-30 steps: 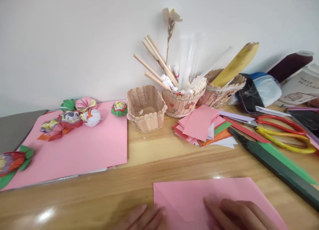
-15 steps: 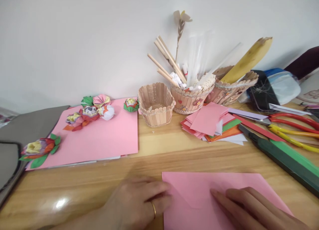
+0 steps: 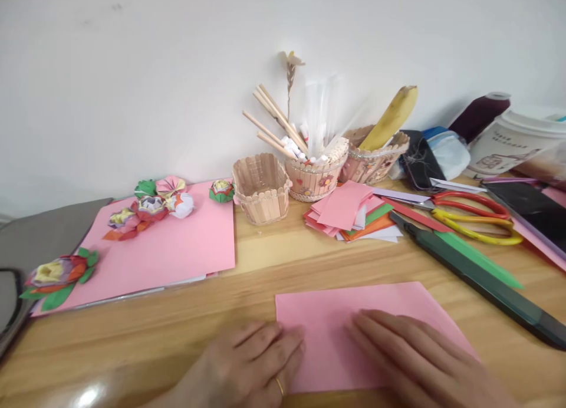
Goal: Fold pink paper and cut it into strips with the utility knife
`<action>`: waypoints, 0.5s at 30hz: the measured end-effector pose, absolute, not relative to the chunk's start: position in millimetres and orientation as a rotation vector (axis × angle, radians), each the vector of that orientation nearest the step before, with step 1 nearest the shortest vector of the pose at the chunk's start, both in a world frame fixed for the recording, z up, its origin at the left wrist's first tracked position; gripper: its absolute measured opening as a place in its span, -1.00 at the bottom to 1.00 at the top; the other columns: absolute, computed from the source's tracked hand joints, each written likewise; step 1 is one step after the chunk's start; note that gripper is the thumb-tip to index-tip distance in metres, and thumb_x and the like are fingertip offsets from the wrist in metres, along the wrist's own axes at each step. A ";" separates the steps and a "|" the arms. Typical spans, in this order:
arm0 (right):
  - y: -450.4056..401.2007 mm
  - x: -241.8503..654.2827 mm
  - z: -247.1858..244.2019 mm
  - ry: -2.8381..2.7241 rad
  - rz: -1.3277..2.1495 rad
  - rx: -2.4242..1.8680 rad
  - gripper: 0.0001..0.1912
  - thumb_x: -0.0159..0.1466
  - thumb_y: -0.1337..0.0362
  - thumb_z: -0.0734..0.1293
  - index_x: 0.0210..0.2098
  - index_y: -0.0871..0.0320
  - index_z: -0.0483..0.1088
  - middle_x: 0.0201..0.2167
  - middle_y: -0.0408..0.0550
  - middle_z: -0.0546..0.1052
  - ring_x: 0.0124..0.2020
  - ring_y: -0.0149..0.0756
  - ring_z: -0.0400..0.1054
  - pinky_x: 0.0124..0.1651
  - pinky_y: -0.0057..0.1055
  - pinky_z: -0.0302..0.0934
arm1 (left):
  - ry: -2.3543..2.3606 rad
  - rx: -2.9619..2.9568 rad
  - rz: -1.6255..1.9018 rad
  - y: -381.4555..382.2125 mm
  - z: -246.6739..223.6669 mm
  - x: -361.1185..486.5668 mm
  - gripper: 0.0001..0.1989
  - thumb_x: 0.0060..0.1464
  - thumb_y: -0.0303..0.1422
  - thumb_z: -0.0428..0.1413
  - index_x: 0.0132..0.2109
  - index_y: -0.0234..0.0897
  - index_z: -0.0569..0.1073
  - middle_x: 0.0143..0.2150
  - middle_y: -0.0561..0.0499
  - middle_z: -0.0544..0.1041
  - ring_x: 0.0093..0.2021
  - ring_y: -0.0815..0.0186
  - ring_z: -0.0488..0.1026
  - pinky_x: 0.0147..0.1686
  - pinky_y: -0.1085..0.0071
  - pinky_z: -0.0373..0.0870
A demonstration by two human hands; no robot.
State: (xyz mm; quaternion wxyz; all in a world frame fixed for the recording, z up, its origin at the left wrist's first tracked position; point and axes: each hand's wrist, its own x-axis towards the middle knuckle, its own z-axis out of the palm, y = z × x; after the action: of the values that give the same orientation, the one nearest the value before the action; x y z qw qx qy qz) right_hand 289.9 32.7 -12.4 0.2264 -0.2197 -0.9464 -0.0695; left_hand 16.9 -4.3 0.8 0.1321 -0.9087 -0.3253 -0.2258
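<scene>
A sheet of pink paper (image 3: 327,313) lies on the wooden table in front of me. My left hand (image 3: 254,361), with a ring on one finger, pinches the sheet's left edge between fingers and thumb. Across the right part of the sheet, my right hand (image 3: 411,355) rests palm down with its fingers stretched out and close together. The lower right part of the paper is hidden under this hand.
Folded paper flowers (image 3: 150,207) sit on a pink sheet (image 3: 194,249) at the left. Behind are a wooden basket (image 3: 263,204), paper scraps (image 3: 345,207) and a banana (image 3: 391,119). Scissors (image 3: 473,219) and a dark green cutter (image 3: 477,278) lie right.
The view has shifted, showing more on the right, including a cup. My right hand now lies flatter across the sheet, and the paper's lower edge has come into view.
</scene>
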 end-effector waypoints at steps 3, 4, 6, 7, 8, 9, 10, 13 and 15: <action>26.0 261.5 -5.2 -2.606 -0.180 -0.530 -0.63 0.40 0.35 0.05 0.04 0.14 0.40 -0.07 -0.18 0.55 -0.07 -0.35 0.39 -0.09 -0.44 0.27 | -0.957 -2.660 -0.623 -1.9 2.6 17.7 -0.58 0.36 -0.51 -0.24 -0.12 -0.24 0.53 -0.09 0.22 0.59 -0.19 0.48 0.52 -0.17 0.55 0.40; 23.9 254.4 -3.3 -2.599 -0.145 -0.587 -0.62 0.43 0.30 0.02 -0.01 0.13 0.43 -0.08 -0.20 0.55 -0.08 -0.36 0.40 -0.07 -0.42 0.26 | -0.957 -2.660 -0.618 -1.6 3.4 17.7 -0.59 0.35 -0.52 -0.22 -0.12 -0.23 0.53 -0.09 0.23 0.59 -0.19 0.48 0.52 -0.17 0.54 0.40; 21.4 249.6 -1.0 -2.586 -0.062 -0.714 -0.56 0.45 0.26 -0.03 -0.10 0.11 0.47 -0.08 -0.20 0.55 -0.09 -0.36 0.40 -0.03 -0.38 0.25 | -0.948 -2.640 -0.642 -1.8 4.5 18.0 -0.60 0.34 -0.54 -0.20 -0.13 -0.23 0.53 -0.10 0.23 0.59 -0.21 0.48 0.53 -0.18 0.53 0.39; 21.3 252.8 -0.7 -2.594 -0.037 -0.742 -0.55 0.45 0.26 -0.03 -0.12 0.11 0.47 -0.08 -0.19 0.55 -0.08 -0.36 0.40 -0.02 -0.36 0.24 | -0.941 -2.638 -0.644 -2.1 4.5 18.3 -0.60 0.34 -0.54 -0.20 -0.13 -0.23 0.53 -0.10 0.23 0.59 -0.21 0.48 0.53 -0.18 0.53 0.39; 22.1 259.4 -0.8 -2.608 -0.041 -0.739 -0.58 0.45 0.27 -0.01 -0.11 0.12 0.46 -0.07 -0.16 0.55 -0.07 -0.35 0.40 -0.02 -0.36 0.24 | -0.934 -2.634 -0.648 -2.6 4.3 18.7 -0.60 0.34 -0.55 -0.20 -0.14 -0.23 0.53 -0.10 0.22 0.59 -0.21 0.48 0.53 -0.18 0.53 0.39; 23.5 268.4 -1.3 -2.644 -0.060 -0.723 -0.63 0.44 0.27 0.03 -0.08 0.14 0.45 -0.06 -0.13 0.54 -0.06 -0.34 0.40 -0.02 -0.36 0.25 | -0.934 -2.624 -0.657 -3.0 3.9 19.1 -0.61 0.34 -0.54 -0.20 -0.15 -0.23 0.53 -0.10 0.22 0.59 -0.21 0.48 0.53 -0.18 0.53 0.39; 25.3 278.8 -1.9 -2.670 -0.093 -0.702 -0.67 0.42 0.24 0.09 -0.04 0.17 0.43 -0.05 -0.10 0.54 -0.06 -0.32 0.40 -0.03 -0.36 0.26 | -0.938 -2.614 -0.666 -3.3 3.6 19.5 -0.62 0.34 -0.54 -0.18 -0.16 -0.23 0.53 -0.10 0.22 0.59 -0.21 0.49 0.54 -0.19 0.53 0.39; 30.2 306.2 -2.8 -2.721 -0.169 -0.650 -0.66 0.36 0.18 0.20 0.04 0.20 0.37 -0.04 -0.04 0.53 -0.03 -0.26 0.39 -0.06 -0.34 0.29 | -0.948 -2.584 -0.684 -3.2 4.3 20.0 -0.62 0.34 -0.52 -0.18 -0.18 -0.22 0.54 -0.12 0.22 0.60 -0.23 0.50 0.54 -0.23 0.55 0.40; 31.3 314.0 -1.1 -2.745 -0.193 -0.611 -0.66 0.37 0.21 0.19 0.07 0.21 0.34 -0.04 -0.05 0.52 0.00 -0.25 0.38 -0.05 -0.32 0.30 | -0.948 -2.604 -0.649 -2.2 6.4 19.4 -0.60 0.35 -0.53 -0.20 -0.17 -0.22 0.53 -0.11 0.22 0.60 -0.22 0.52 0.53 -0.24 0.56 0.41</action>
State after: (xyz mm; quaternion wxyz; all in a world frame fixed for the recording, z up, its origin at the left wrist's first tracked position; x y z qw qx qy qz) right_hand 314.0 31.3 -1.1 0.1608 -0.2139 -0.9612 -0.0676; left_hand 19.4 -2.2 6.4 0.1472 -0.9049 -0.3296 -0.2254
